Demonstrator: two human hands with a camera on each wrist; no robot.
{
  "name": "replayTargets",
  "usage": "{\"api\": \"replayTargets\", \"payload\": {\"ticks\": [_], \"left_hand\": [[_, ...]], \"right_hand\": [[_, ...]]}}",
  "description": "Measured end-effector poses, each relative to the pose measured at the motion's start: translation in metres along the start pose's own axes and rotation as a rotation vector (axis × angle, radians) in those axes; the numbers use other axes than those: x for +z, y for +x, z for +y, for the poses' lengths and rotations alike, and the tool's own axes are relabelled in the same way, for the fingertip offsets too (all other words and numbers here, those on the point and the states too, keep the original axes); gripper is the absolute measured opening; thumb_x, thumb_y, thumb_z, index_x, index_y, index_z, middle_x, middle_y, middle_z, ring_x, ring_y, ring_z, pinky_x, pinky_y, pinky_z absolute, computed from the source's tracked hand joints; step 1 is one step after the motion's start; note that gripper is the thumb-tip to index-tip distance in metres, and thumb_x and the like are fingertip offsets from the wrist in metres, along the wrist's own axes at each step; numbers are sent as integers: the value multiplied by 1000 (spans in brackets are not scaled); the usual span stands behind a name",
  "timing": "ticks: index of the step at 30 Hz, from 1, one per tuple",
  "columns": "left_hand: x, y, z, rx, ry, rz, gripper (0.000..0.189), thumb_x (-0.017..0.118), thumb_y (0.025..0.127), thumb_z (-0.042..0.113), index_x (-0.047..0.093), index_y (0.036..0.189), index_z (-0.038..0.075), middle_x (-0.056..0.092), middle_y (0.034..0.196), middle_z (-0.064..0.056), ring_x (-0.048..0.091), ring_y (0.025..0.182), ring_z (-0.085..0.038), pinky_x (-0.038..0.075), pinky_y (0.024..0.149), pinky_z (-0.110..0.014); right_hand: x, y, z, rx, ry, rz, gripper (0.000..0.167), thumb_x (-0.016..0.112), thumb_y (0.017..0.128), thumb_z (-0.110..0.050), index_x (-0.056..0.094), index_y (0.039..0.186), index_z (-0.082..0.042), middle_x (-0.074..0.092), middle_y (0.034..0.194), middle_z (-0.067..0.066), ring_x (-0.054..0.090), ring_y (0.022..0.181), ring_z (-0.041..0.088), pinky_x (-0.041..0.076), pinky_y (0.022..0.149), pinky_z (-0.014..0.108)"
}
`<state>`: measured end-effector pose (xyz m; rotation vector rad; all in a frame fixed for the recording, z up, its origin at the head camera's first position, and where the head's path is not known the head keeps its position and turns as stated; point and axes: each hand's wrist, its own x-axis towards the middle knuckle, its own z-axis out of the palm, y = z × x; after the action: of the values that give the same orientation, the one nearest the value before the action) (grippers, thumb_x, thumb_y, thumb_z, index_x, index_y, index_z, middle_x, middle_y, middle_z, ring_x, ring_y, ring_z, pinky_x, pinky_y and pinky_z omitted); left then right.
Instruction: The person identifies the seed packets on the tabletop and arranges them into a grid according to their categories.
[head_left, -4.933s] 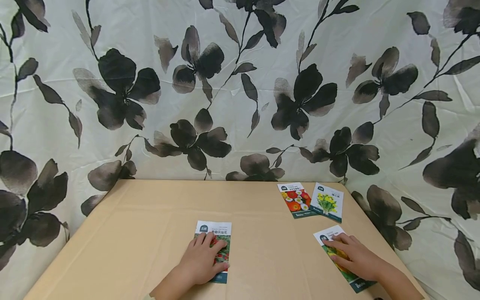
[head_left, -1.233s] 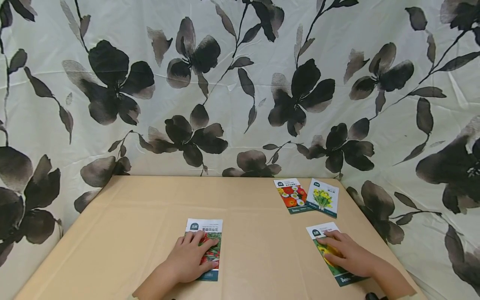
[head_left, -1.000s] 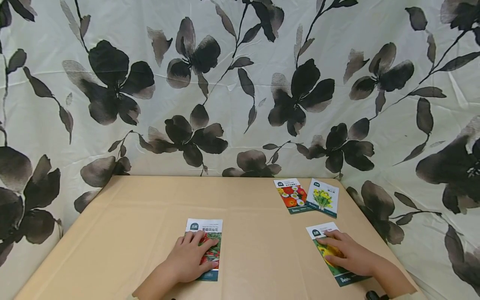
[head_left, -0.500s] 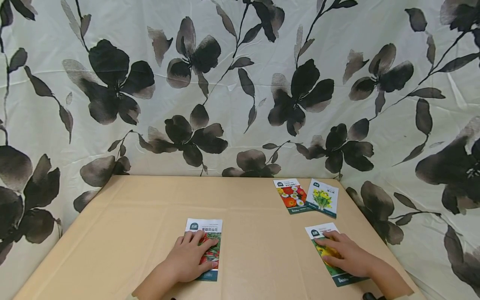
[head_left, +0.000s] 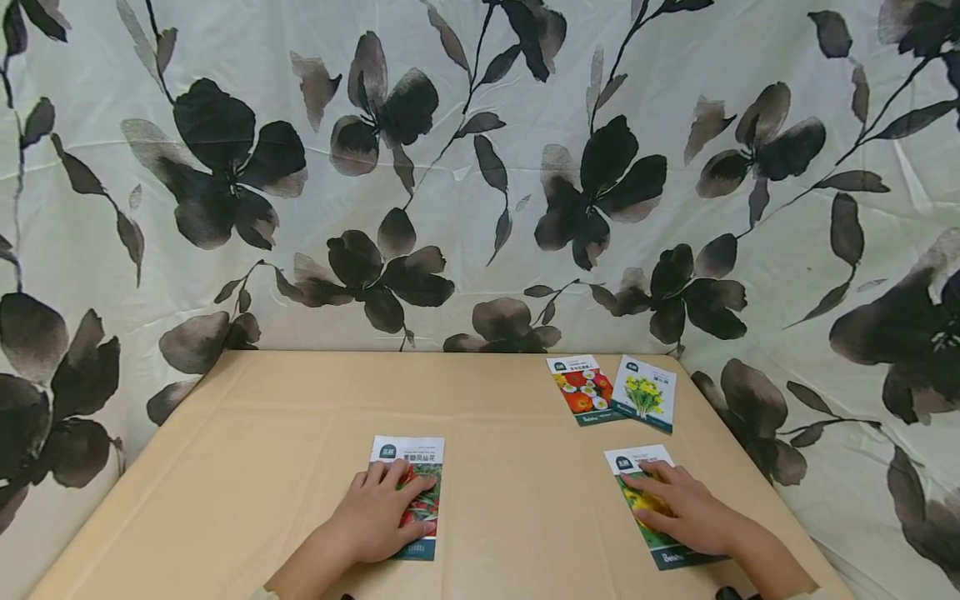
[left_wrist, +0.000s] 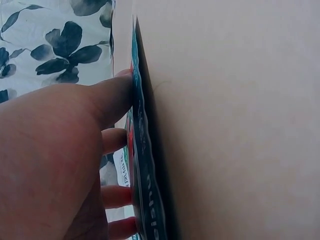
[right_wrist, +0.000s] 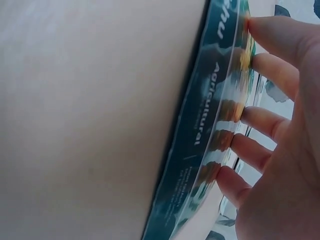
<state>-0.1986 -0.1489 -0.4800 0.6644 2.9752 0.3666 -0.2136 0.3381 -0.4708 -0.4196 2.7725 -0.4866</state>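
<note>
My left hand (head_left: 375,517) rests over a seed packet (head_left: 427,448) with red flowers, a white top and a dark teal bottom band. In the left wrist view the thumb and fingertips touch the face of this packet (left_wrist: 146,170), which lies on the table. On the right, my right hand (head_left: 696,515) presses its spread fingertips on another seed packet (head_left: 639,456), showing yellow flowers and green leaves. That packet (right_wrist: 192,125) lies under the right fingertips in the right wrist view, its teal band lettered "Agricultural". The palms hide part of both packets.
Toward the table's back right lie two more seed packets: one with red and white flowers (head_left: 583,392), and one with yellow flowers (head_left: 645,395) overlapping it. The tan table (head_left: 315,417) ends at a floral cloth (head_left: 480,192) behind and at the right.
The packet under my right hand has slid a little to the left and turned slightly more upright, the hand moving with it. My left hand and its packet stay nearly still.
</note>
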Motion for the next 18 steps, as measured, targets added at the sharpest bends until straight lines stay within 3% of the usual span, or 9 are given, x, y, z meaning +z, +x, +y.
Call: {"api": "replayTargets", "payload": {"ticks": [11, 18], "left_hand": [[-1, 1, 0, 0, 11, -7, 62, 66, 90, 64, 60, 142, 32, 51, 141, -13, 46, 118, -32, 39, 96, -59], [0, 1, -1, 8, 21, 10, 62, 66, 90, 65, 59, 143, 32, 51, 141, -11, 45, 116, -30, 39, 94, -56]], "right_hand": [[5, 2, -15, 23, 11, 10, 59, 66, 93, -56, 58, 146, -31, 42, 157, 14, 42, 131, 34, 40, 103, 69], [9, 6, -21, 39, -7, 28, 60, 66, 92, -58, 57, 146, -34, 42, 157, 13, 43, 128, 30, 44, 100, 63]]}}
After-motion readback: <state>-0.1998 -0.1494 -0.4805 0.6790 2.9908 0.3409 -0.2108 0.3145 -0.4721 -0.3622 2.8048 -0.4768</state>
